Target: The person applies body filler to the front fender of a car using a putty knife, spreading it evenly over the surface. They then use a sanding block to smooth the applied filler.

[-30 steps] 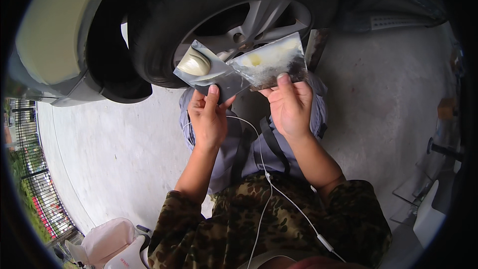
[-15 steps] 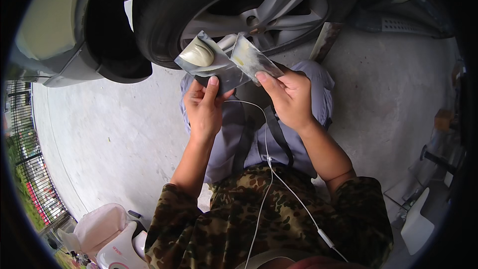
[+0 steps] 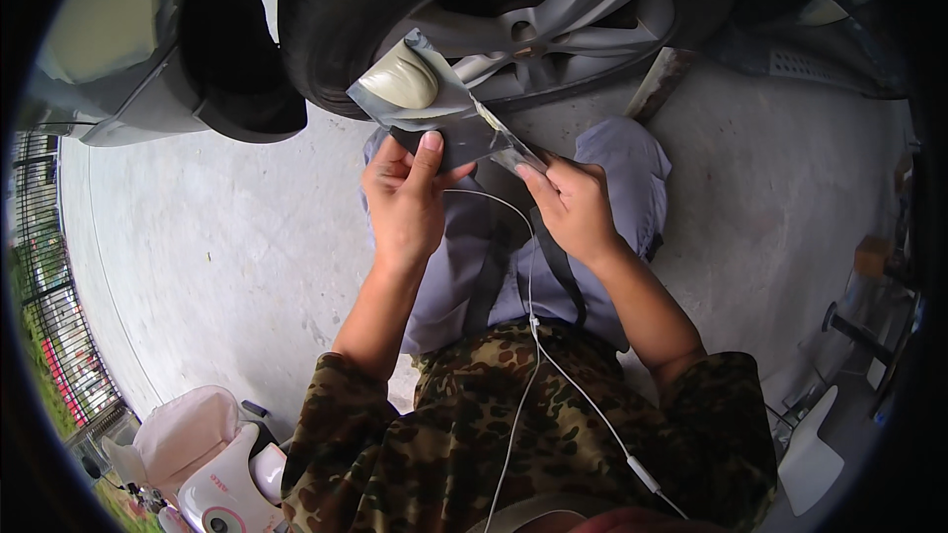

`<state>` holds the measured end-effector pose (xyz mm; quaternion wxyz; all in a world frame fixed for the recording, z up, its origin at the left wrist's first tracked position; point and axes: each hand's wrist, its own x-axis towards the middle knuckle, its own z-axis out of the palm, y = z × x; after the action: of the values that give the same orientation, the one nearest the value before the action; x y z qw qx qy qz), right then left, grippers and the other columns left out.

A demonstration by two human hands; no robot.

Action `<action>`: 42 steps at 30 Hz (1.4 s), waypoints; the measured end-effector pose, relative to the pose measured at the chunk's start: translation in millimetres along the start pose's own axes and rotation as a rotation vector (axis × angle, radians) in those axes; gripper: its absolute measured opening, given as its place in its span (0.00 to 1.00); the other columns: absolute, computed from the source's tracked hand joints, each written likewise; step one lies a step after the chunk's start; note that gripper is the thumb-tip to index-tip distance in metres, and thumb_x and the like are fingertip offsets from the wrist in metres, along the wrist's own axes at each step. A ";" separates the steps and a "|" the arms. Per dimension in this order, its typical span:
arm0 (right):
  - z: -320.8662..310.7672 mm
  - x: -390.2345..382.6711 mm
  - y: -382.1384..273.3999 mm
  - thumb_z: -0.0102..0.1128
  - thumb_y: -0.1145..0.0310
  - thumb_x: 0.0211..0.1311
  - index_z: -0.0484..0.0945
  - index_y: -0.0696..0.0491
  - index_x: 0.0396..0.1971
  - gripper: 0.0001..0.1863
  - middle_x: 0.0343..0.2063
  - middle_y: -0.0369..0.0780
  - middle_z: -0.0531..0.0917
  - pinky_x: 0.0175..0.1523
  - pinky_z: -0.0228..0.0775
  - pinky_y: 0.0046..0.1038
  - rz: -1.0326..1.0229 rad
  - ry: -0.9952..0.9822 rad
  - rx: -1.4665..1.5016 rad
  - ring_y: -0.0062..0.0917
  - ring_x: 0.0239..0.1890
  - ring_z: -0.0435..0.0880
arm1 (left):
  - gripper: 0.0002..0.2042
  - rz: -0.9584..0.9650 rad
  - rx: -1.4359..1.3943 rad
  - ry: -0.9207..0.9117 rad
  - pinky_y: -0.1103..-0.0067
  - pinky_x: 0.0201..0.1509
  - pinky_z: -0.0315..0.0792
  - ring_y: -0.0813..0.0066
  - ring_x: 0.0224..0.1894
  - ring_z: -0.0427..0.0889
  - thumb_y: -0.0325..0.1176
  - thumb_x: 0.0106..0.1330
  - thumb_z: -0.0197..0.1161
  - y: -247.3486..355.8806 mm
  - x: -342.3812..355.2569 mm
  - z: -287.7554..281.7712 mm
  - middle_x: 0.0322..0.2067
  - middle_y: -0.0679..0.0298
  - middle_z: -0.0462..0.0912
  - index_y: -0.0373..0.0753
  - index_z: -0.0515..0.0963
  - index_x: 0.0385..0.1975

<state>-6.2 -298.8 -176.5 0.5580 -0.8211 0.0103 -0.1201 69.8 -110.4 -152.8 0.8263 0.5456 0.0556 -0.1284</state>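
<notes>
My left hand [image 3: 405, 202] holds a dark, grey-smeared flat plate [image 3: 459, 128] from below, thumb on top. A thick cream paste lump [image 3: 400, 79] sits on the plate's upper left. My right hand [image 3: 578, 212] grips a thin flat spreader [image 3: 499, 133], tilted nearly edge-on, its edge against the right part of the left plate. Both hands are over my knees, in front of the car wheel.
A car wheel [image 3: 523, 35] and body panel [image 3: 99, 30] are above. Around my legs is concrete floor [image 3: 207, 257]. A railing [image 3: 49, 286] runs at left. A white-pink object [image 3: 197, 454] lies lower left, a brown block [image 3: 871, 255] at right.
My right hand has turned the spreader from face-up to nearly edge-on and brought it against the left plate. The view has shifted slightly, with more floor showing at left.
</notes>
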 end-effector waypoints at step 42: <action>-54.7 15.6 70.1 0.62 0.70 0.76 0.82 0.59 0.46 0.08 0.39 0.36 0.88 0.44 0.79 0.25 0.372 0.216 0.714 0.19 0.40 0.87 | 0.13 -0.112 -0.092 -0.126 0.77 0.47 0.89 0.77 0.48 0.88 0.30 0.80 0.58 -18.0 12.5 11.1 0.50 0.62 0.86 0.34 0.78 0.59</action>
<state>5.7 -377.5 -219.0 0.8156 -0.5427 0.1749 -0.0988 76.3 -129.2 -167.3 0.8440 0.4938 0.0398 -0.2056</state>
